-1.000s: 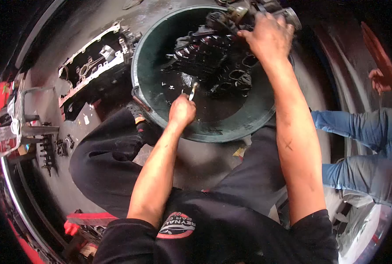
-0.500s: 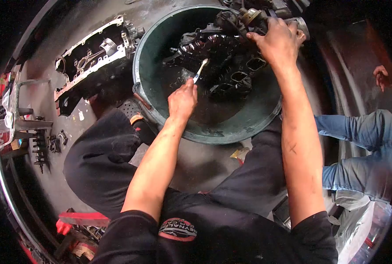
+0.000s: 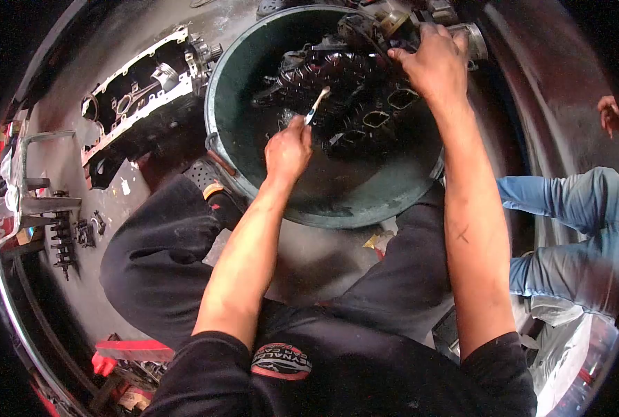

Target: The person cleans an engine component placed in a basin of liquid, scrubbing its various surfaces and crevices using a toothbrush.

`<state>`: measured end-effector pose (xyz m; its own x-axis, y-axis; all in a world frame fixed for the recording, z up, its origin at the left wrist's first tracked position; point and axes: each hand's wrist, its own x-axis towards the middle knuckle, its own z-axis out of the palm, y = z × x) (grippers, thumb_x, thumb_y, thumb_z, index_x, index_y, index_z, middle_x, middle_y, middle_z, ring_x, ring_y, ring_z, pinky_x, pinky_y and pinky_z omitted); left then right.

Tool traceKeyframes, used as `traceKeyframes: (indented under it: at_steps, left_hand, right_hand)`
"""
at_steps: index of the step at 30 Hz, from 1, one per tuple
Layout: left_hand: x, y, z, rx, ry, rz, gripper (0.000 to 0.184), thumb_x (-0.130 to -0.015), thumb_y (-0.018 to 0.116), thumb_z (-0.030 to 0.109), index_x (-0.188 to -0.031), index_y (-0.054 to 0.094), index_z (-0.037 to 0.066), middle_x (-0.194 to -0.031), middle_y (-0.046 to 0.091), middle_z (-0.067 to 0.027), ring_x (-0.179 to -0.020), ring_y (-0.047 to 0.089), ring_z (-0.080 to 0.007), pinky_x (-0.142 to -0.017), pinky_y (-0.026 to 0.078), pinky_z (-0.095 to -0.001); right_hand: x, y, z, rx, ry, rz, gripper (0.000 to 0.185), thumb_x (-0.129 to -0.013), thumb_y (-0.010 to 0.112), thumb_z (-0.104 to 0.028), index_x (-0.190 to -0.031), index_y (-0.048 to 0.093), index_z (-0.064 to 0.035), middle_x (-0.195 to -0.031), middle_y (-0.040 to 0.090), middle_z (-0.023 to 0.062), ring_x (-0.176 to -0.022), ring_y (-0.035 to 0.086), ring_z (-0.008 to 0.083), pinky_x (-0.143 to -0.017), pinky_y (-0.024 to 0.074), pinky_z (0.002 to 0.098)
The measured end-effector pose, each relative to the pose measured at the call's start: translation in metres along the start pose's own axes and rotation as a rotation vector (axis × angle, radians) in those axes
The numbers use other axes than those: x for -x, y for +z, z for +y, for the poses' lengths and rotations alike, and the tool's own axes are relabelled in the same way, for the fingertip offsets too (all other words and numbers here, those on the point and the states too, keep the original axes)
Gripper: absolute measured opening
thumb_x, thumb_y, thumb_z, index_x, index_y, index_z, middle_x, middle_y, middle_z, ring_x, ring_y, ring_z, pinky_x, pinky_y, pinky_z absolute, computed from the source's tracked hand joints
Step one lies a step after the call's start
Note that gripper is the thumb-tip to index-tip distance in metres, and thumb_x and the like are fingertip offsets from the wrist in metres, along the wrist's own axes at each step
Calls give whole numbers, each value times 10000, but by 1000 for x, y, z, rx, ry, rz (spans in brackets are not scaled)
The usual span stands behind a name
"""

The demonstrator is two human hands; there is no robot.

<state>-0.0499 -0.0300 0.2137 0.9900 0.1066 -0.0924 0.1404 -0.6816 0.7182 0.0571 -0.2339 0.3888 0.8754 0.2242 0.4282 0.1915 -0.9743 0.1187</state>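
My left hand is closed around the handle of a toothbrush, whose bristle end points up and away from me, over a dark, wet intake manifold. Whether the bristles touch the part cannot be seen clearly. The manifold has oval ports facing up and lies tilted in a round green tub with dark liquid. At the tub's upper right, my right hand grips the manifold's end, beside a brassy round fitting and a metal throttle opening. My right fingertips are partly hidden behind the part.
An engine block with a piston and rods lies on the floor left of the tub. A crankshaft-like part and a metal stand are further left. At right, another person's jeans and hand show near a dark panel.
The toothbrush has moved slightly up and away over the manifold. My right hand keeps its grip, and the manifold has shifted only a little. The whole view has tilted slightly.
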Motion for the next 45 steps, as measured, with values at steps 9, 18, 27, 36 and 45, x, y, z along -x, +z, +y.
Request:
traceKeyframes:
  at_steps: [9,18,27,36,45]
  left_hand:
    - [7,7,24,-214,360,81,113,-868,586,168,-950,607,93,-758,648,-147,-697,658,-346,-624,526,-481]
    - [-20,-20,70,-515,444,15,174,-872,509,127,-1004,622,138,-795,652,-109,-779,681,-320,-659,546,-460]
    - [-42,-1,69,-565,433,3,266,-930,484,177,-1159,618,182,-939,690,-106,-864,689,-296,-721,555,-451]
    - [-27,-11,55,-540,409,31,161,-932,507,211,-1059,588,153,-877,674,-120,-808,679,-338,-687,534,-481]
    - [22,-27,27,-341,342,116,144,-897,555,206,-1005,618,134,-841,676,-139,-787,673,-342,-699,530,-477]
  right_hand:
    - [1,2,-3,101,80,3,574,-756,771,-446,-1123,661,-18,-1157,628,193,-1161,510,414,-997,413,496]
    - [8,2,-7,53,45,93,536,-717,801,-423,-1041,671,-16,-1094,642,168,-1109,532,405,-953,435,512]
    - [17,-3,-22,49,6,128,510,-698,815,-391,-1030,676,-30,-1065,643,146,-1114,522,393,-921,435,538]
    - [15,-7,-23,-35,33,173,443,-725,776,-243,-1049,635,24,-1127,589,199,-1207,448,435,-990,349,574]
    - [14,-20,-17,-88,80,100,462,-717,791,-238,-1057,622,26,-1135,587,199,-1222,438,436,-1011,345,583]
